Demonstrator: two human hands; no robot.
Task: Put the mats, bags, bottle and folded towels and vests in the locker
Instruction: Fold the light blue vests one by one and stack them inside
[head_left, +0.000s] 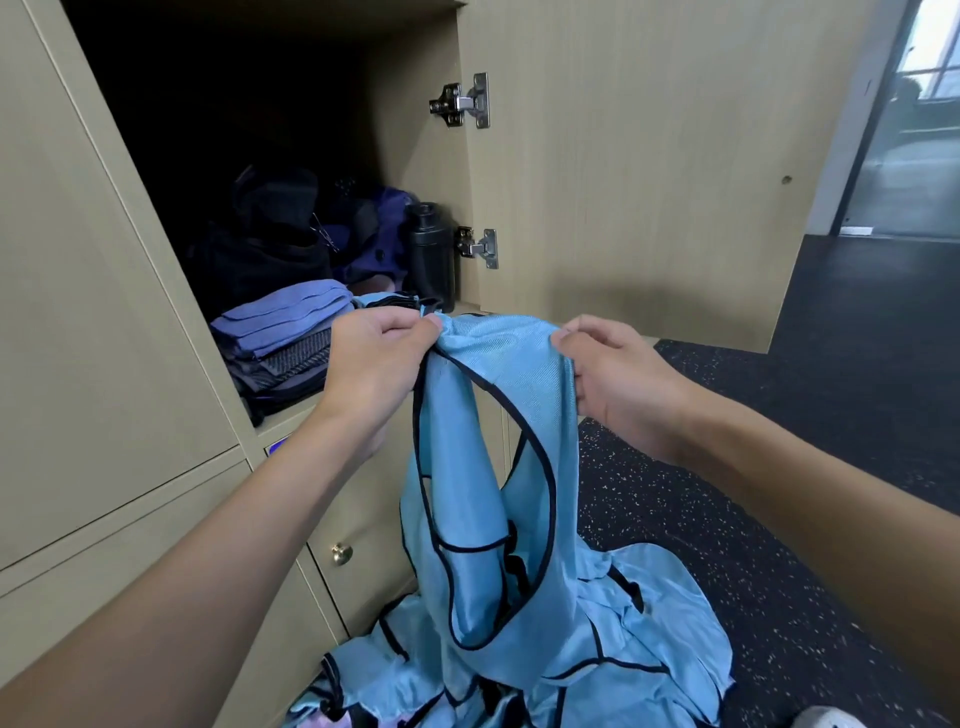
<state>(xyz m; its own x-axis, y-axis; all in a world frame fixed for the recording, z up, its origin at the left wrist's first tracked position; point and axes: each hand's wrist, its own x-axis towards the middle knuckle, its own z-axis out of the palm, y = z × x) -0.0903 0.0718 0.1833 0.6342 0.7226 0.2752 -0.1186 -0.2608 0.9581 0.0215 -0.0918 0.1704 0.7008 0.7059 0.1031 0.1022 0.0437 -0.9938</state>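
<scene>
A light blue vest (498, 467) with black trim hangs in front of the open locker (415, 156). My left hand (374, 364) pinches one shoulder of it and my right hand (613, 374) pinches the other. More blue vests (597, 649) lie crumpled on the floor below. Inside the locker sit a stack of folded towels (285, 332), a folded blue vest (389, 300) beside the stack, dark and purple bags (291, 239) behind, and a black bottle (428, 249) upright at the right wall.
The locker door (649, 156) stands open to the right. Closed beige locker doors (78, 312) are on the left and below, one with a brass knob (341, 553). The floor is dark speckled rubber (779, 571). A glass door (909, 130) is at far right.
</scene>
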